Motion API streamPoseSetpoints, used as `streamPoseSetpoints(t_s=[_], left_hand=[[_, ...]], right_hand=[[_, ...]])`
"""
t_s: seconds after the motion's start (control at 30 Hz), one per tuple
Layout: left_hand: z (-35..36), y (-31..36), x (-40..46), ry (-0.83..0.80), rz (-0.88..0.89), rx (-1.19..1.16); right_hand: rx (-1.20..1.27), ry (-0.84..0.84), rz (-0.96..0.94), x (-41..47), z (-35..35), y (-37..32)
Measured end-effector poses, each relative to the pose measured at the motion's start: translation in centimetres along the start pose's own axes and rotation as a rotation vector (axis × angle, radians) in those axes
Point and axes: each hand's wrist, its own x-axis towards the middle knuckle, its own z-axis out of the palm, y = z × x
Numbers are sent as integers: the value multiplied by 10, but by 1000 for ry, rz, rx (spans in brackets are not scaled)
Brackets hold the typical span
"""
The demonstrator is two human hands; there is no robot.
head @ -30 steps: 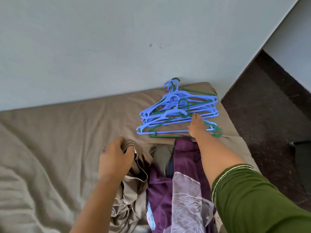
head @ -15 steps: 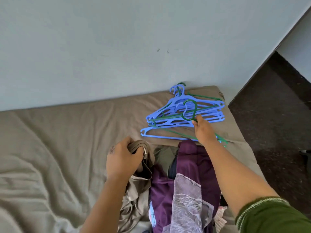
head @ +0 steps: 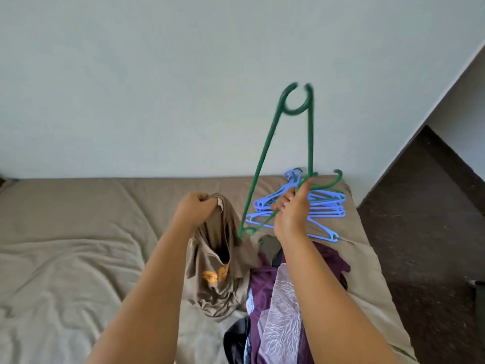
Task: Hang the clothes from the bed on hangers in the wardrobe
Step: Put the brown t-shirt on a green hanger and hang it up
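The khaki shirt (head: 217, 261) carries an orange print on its front, too crumpled to read, and no other writing shows. The bed (head: 78, 232) runs along the wall (head: 183, 74), with its right edge dropping to dark floor (head: 420, 245). The left hand (head: 195, 210) grips the shirt's bunched collar and lifts it off the bed, while the right hand (head: 292, 211) has its fingers curled round a green hanger (head: 265, 148), hook upward, above the pile of blue hangers (head: 325, 206) near the bed's corner, with the purple clothes (head: 288, 298) below.
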Motion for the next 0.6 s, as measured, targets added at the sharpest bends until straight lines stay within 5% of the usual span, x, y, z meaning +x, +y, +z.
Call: streamPoseSetpoints(t_s=[0.13,0.33,0.6], left_hand=[[-30,7,-26,-42,-105,-219],[-80,25,-65,-117,-93,-348],[-158,37,-89,-316,-98,-218]], right_hand=[[140,-128,132,-47,39,-18],[205,-153,47,-107,79,-16],[-332,-52,-408,-120,92,-1]])
